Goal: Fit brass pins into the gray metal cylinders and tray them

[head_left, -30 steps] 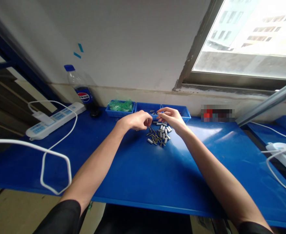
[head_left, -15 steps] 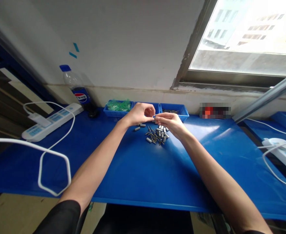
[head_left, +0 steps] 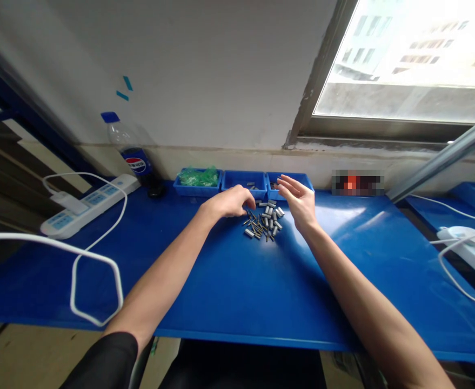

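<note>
Head view, the only one. On the blue, glossy-topped table (head_left: 237, 281) I observe a loose heap of short silver metal cylinders (head_left: 270, 218) mixed with thin brass-coloured pins (head_left: 255, 223); pieces overlap, so I cannot count them.

The person's bare left hand (head_left: 232, 202) is at the heap's far left edge, fingers curled downward. The fingertips are hidden behind the hand's own knuckles; I cannot tell whether they grip a piece.

The bare right hand (head_left: 301, 204) is raised at the right-hand blue plastic tray (head_left: 273, 195), fingers extended and close together, thumb alongside. Whether anything small sits between the tips I cannot make out. This hand covers much of that tray's contents.

The middle blue plastic tray (head_left: 243, 176) shows a few small metallic pieces, its front wall partly behind the left hand. The left-hand blue plastic tray (head_left: 196, 190) contains crumpled green plastic film (head_left: 202, 176), concealing whatever lies beneath. Near the wall, right, one object is pixelated and unidentifiable. The right upper arm is cut off by the frame.
</note>
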`<state>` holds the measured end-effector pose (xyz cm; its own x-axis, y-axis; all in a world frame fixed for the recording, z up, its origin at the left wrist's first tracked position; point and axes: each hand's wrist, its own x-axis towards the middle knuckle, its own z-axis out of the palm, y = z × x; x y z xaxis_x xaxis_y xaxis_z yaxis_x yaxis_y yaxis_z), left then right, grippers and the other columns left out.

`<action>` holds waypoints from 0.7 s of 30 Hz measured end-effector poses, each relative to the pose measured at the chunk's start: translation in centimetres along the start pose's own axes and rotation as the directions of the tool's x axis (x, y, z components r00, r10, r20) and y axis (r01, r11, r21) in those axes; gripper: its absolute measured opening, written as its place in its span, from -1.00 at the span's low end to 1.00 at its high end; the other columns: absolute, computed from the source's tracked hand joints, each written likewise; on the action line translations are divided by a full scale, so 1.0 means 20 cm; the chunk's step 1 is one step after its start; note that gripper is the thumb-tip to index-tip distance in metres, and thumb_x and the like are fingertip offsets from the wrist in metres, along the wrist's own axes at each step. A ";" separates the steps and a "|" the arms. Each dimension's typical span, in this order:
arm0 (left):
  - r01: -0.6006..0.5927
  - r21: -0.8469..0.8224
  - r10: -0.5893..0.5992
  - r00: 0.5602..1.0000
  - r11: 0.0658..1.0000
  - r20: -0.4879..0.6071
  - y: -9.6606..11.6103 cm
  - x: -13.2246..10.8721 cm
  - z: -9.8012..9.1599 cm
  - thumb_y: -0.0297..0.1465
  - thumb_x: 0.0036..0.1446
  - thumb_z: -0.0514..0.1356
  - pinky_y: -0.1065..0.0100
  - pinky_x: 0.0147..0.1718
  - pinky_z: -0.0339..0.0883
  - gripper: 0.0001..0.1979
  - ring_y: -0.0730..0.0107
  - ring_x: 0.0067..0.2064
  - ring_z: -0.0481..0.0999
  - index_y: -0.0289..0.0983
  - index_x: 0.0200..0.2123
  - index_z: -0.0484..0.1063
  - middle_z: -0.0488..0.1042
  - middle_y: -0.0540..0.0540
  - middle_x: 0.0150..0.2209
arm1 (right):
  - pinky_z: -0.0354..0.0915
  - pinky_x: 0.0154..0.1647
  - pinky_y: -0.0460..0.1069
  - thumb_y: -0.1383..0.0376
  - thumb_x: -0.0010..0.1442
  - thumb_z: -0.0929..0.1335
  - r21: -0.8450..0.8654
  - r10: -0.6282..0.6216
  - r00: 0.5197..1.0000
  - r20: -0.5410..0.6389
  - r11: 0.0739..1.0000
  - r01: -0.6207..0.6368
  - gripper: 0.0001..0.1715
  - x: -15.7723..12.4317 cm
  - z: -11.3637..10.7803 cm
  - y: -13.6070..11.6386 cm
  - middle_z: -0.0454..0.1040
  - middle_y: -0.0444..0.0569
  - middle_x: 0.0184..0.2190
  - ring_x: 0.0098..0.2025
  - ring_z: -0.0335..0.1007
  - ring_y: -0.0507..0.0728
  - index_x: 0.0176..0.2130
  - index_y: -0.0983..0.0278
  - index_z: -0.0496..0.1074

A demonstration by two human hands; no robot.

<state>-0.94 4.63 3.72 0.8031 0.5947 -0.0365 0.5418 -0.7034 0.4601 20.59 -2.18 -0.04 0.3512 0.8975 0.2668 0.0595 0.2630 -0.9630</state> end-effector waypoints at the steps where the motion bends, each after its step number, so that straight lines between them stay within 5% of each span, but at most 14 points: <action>1: -0.011 0.009 0.011 1.000 1.000 0.012 0.00 0.00 0.01 -0.61 -0.04 0.29 0.46 -0.18 0.45 -0.64 0.29 -0.16 0.66 -0.29 -0.14 0.70 0.70 -0.14 -0.18 | 0.48 0.10 0.14 0.01 0.09 0.53 -0.014 0.004 1.000 0.002 1.000 -0.004 -0.39 0.00 -0.01 0.00 0.63 0.15 0.05 0.03 0.61 0.26 0.05 0.26 0.57; 8: -0.008 0.040 0.006 0.999 0.999 0.052 0.00 0.02 0.06 -0.61 0.01 0.30 0.47 -0.37 0.34 -0.79 0.35 -0.33 0.62 -0.31 -0.28 0.68 0.67 -0.13 -0.31 | 0.49 -0.19 0.06 0.04 0.13 0.48 -0.040 0.065 0.998 0.008 0.997 -0.064 -0.57 0.00 -0.05 -0.03 0.67 0.05 -0.20 -0.28 0.59 0.15 -0.09 0.25 0.59; 14: 0.000 0.018 -0.001 0.996 1.000 0.087 -0.03 0.02 0.05 -0.56 0.07 0.30 0.45 -0.43 0.25 -0.88 0.39 -0.39 0.55 -0.31 -0.32 0.63 0.63 -0.09 -0.37 | 0.44 -0.25 0.02 0.07 0.14 0.47 -0.053 0.108 0.994 0.015 0.993 -0.107 -0.62 -0.06 -0.07 0.01 0.66 0.00 -0.27 -0.34 0.53 0.11 -0.11 0.23 0.58; 21: -0.009 -0.033 0.010 1.000 0.999 0.003 -0.01 -0.01 0.01 -0.55 0.10 0.22 0.45 -0.39 0.25 -0.87 0.41 -0.36 0.50 -0.32 -0.30 0.57 0.60 -0.08 -0.34 | 0.44 -0.26 0.03 0.03 0.18 0.45 -0.103 0.096 0.992 0.076 0.991 -0.088 -0.60 -0.11 -0.07 0.04 0.65 0.01 -0.25 -0.36 0.54 0.12 -0.09 0.23 0.57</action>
<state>-1.24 4.59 3.47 0.8090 0.5868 -0.0348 0.5258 -0.6959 0.4891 21.24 -4.55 -1.47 0.2831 0.9429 0.1753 0.1246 0.1450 -0.9815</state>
